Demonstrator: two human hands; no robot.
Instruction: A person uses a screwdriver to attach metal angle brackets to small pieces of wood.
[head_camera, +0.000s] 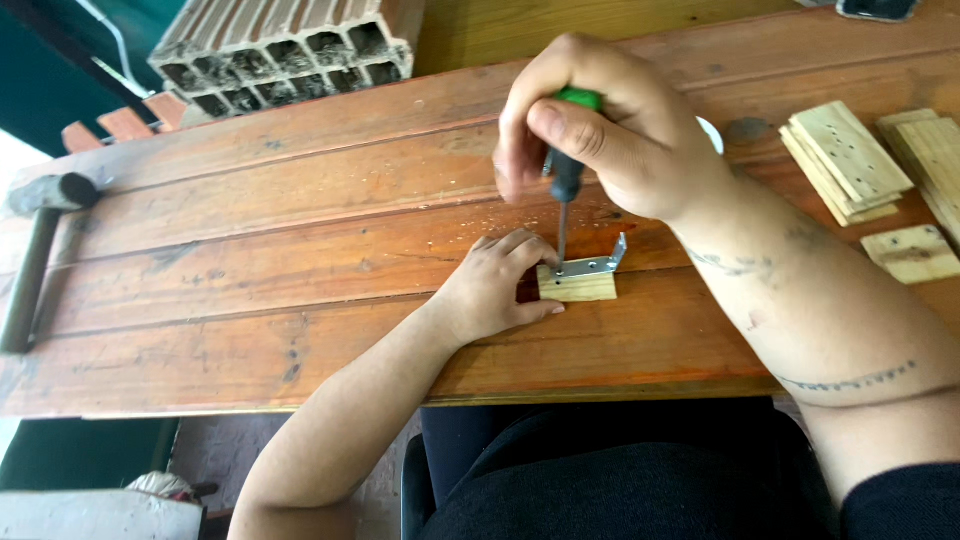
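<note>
Screwdriver (566, 172), with a green and black handle, stands upright in the right hand (600, 130), whose fingers are wrapped tight around the handle with the thumb laid across its front. Its thin metal shaft drops straight down to a small metal angle bracket (592, 264), the tip meeting the bracket's flat leg near the left end. That bracket lies on top of a small pale wooden block (578, 287), along the block's far edge, and its right end bends upward.

Just left of the block, the left hand (495, 290) rests on the wooden workbench (250, 270); its fingers are together and curled, the fingertips pressing against the block's left side and top corner, the thumb stretched along the near edge.

Pale specks of sawdust dot the reddish planks just beyond the block. Well to the right of the block, a stack of thin pale wooden pieces (845, 160) sits on the bench, with one more loose wooden piece (912, 253) nearer the edge. Far to the left of the block, a hammer (40, 240) lies with its handle running toward the near edge. Beyond the bench's far-left corner stands a hollow clay brick (290, 45).
</note>
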